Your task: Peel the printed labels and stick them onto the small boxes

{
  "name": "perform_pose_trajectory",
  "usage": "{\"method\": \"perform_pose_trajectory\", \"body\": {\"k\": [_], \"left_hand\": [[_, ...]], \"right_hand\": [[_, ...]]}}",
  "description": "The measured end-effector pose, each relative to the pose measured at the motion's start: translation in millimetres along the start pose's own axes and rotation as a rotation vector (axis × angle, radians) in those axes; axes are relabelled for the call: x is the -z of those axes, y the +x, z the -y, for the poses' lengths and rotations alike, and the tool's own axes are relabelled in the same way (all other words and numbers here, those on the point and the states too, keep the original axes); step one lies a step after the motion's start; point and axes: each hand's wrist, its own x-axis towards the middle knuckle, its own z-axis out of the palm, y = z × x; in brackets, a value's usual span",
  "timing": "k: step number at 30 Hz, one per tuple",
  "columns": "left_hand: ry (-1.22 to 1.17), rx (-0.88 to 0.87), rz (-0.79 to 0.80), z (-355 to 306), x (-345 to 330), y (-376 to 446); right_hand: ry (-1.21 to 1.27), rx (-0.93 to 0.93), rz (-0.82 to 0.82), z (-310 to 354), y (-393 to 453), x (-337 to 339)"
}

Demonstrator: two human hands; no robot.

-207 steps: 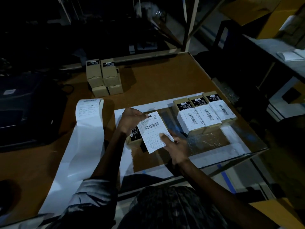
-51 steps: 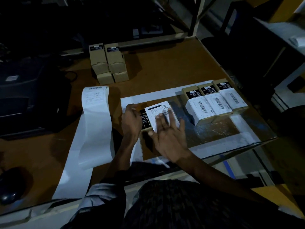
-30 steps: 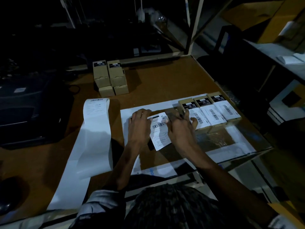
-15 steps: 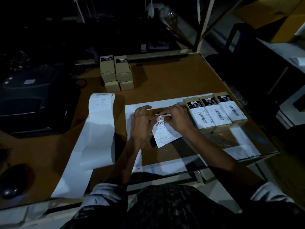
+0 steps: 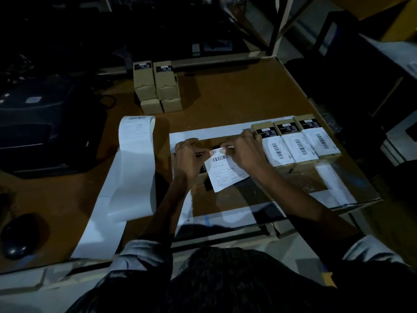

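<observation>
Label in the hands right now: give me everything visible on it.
The label is a white paper rectangle with a barcode near its top and boxed print below. It is tilted, its lower end over a mostly hidden box. The left hand and right hand pinch its top edge, which looks curled.

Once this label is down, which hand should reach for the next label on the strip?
Left, probably. The left hand is nearer the label strip, which lies on its side. The right hand pinches the label beside the labelled boxes.
</observation>
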Motion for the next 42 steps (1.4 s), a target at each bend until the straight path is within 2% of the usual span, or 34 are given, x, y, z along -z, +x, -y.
{"method": "perform_pose_trajectory", "body": {"k": [6,10,13,21,28,36,39,42], "left_hand": [[-0.18,0.064,0.013,4,4,0],[-0.163,0.074,0.054,6,2,3],[-0.139,0.054,0.049,9,2,3],[-0.253,0.095,0.068,5,14,3],[-0.323,0.109,0.083,7,13,2],[-0.223,0.109,0.119,-6,19,0],[-0.201,0.106,0.14,-6,22,1],[-0.206,0.095,0.131,0,18,4]], "right_hand": [[0.046,-0.024,0.02,12,0,6],[0.077,0.013,0.098,35,5,0],[0.016,0.042,0.084,44,7,-2],[-0.091,-0.107,0.063,17,5,16],[-0.073,-0.004,0.08,61,5,-3],[-0.213,-0.126,0.079,16,5,14],[-0.246,-0.101,0.078,33,5,11],[-0.12,-0.05,0.12,61,4,-1]]}}
